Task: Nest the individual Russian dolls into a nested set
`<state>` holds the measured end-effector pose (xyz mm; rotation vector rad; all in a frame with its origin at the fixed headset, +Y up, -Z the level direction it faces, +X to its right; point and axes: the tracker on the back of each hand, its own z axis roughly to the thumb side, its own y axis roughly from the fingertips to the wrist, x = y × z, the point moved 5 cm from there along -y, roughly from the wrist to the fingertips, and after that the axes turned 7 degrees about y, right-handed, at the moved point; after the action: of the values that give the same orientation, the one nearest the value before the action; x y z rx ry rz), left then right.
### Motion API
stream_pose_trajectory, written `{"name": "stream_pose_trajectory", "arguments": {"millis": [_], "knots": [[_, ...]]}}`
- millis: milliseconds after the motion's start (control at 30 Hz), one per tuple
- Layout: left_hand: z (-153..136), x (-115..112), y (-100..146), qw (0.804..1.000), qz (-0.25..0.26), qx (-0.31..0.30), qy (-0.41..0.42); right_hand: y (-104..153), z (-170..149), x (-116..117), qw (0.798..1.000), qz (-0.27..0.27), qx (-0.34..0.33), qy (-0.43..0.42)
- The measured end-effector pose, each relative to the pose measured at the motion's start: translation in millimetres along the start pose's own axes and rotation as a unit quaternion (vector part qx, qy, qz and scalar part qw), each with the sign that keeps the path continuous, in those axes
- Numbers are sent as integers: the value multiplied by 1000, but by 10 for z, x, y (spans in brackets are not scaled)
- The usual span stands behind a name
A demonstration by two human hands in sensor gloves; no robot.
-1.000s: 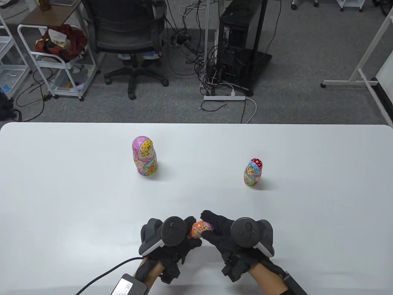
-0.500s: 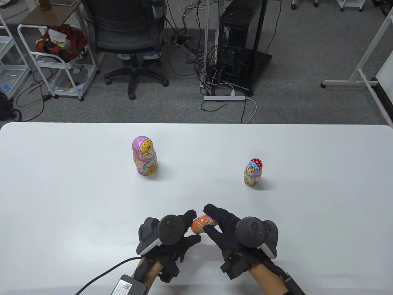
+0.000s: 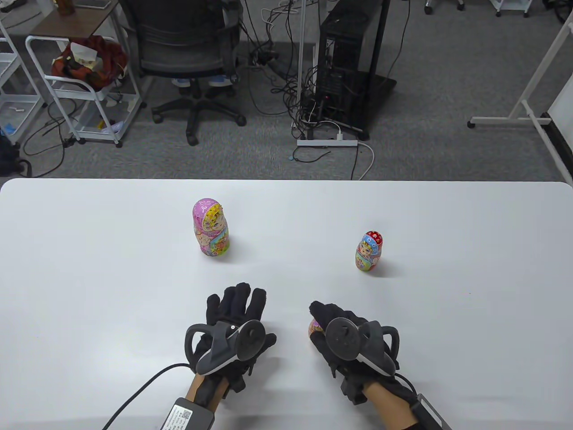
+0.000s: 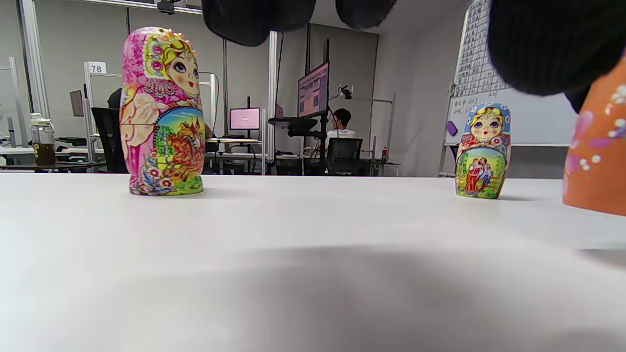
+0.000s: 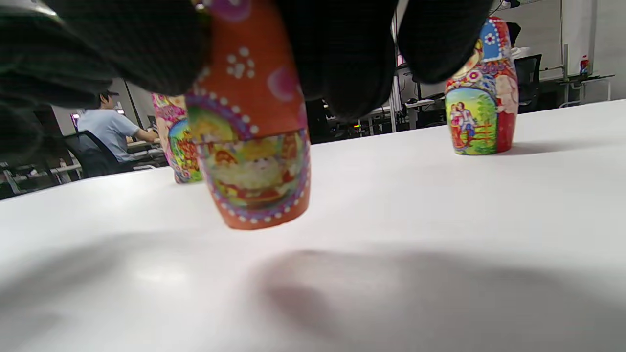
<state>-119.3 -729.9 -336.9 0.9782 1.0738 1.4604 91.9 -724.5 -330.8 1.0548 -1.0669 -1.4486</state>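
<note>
The white flat surface (image 3: 89, 268) carried three painted wooden dolls, all upright with their long axes vertical. The tallest, the pink and yellow painted nesting doll (image 3: 211, 228), stood toward eleven o'clock from the hands, well apart from them. The middle one, the red and blue painted nesting doll (image 3: 369, 251), stood toward one o'clock, nearer the right hand than the left. The smallest, the orange painted nesting doll (image 5: 252, 146), was at the near edge under the right hand (image 3: 347, 340), whose fingers (image 5: 342, 58) wrapped its upper half from above; its base sat on the surface or just off it, and the wrist view did not settle which.

The left hand (image 3: 235, 322) lay at nine o'clock from that small doll, apart from it, palm down with its fingers (image 3: 237, 298) spread and pointing to twelve o'clock, holding nothing.

The move ahead seemed to turn on the red and blue doll as the next shell: it lay up and slightly right of the right hand, with bare surface between. The right hand was the nearer one but occupied, so the free left hand would have had to cross toward one o'clock, or the orange doll be let go first
</note>
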Motion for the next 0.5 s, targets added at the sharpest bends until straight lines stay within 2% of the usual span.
{"name": "stream_pose_trajectory", "arguments": {"millis": [200, 400, 467, 500], "knots": [[-43, -26, -3, 1000, -7, 11, 0, -20, -6, 154, 999, 34, 4, 14], [-35, -41, 1, 1000, -15, 10, 8, -11, 0, 146, 999, 40, -1, 19], [-35, -46, -5, 1000, -17, 12, 9, -13, -61, 36, 999, 51, -5, 10], [-38, -42, -5, 1000, -19, 14, 15, -20, -176, -161, 999, 10, 20, -24]]}}
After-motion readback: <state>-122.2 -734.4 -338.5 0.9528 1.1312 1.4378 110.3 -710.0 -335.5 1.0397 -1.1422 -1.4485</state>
